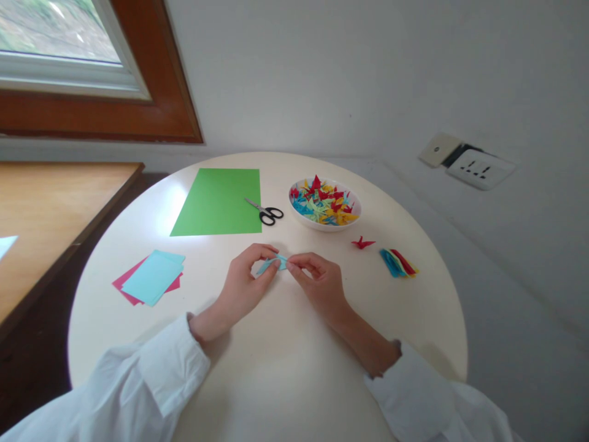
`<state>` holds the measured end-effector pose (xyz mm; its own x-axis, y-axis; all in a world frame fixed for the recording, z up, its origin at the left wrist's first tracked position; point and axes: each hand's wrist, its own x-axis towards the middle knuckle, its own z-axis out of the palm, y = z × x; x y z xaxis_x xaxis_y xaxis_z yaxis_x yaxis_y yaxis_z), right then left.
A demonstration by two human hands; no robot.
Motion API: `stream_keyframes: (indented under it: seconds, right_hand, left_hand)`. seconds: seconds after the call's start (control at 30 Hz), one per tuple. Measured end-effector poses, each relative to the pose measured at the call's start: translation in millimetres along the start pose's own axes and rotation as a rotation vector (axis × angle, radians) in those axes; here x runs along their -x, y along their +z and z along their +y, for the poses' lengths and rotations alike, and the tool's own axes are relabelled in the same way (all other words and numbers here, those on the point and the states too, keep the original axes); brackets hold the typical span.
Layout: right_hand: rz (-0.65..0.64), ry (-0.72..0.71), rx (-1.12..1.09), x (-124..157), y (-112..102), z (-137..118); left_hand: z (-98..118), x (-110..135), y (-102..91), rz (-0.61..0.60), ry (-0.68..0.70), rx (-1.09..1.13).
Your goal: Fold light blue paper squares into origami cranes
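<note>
A small piece of folded light-blue paper (271,265) is held at the middle of the round table. My left hand (248,274) grips its left side between thumb and fingers. With thumb and fingertips closed, my right hand (319,279) pinches the paper's right end. The fingers partly cover the paper, so its full shape is hidden. A red paper crane (362,243) lies to the right, beyond my right hand. Behind it, a white bowl (317,226) holds many cranes in red, blue, yellow and green.
Black-handled scissors (267,213) lie partly on a green sheet (221,202). Light-blue sheets (154,277) rest over pink sheets (131,274) at the left. Folded coloured paper strips (398,263) sit near the right edge of the white table (276,380). A wall rises behind.
</note>
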<state>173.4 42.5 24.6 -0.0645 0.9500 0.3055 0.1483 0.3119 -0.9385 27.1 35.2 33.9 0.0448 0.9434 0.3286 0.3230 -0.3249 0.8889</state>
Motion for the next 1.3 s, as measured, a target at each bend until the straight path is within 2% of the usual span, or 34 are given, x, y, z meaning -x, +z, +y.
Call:
stream_keyframes:
  seconds: [0.23, 0.43, 0.7, 1.13, 1.3]
  right_hand:
    - [-0.038, -0.01, 0.016, 1.4, 0.3, 0.3]
    - [-0.034, -0.025, 0.031, 1.6, -0.5, 0.1]
    - [-0.034, -0.046, 0.012, 1.9, -0.3, -2.0]
    - [-0.048, 0.016, -0.076, 2.5, 1.2, -3.0]
    - [-0.035, 0.038, -0.082, 2.3, 2.0, -5.8]
  left_hand:
    - [4.2, 1.7, -1.5, -0.062, -0.044, -0.05]
    - [2.7, 0.6, -0.6, -0.097, -0.085, 0.018]
    - [3.1, 0.5, 0.0, -0.104, -0.067, 0.017]
    - [2.4, 1.8, -0.7, -0.085, 0.023, -0.034]
    - [2.7, 2.5, -1.2, -0.079, 0.013, -0.056]
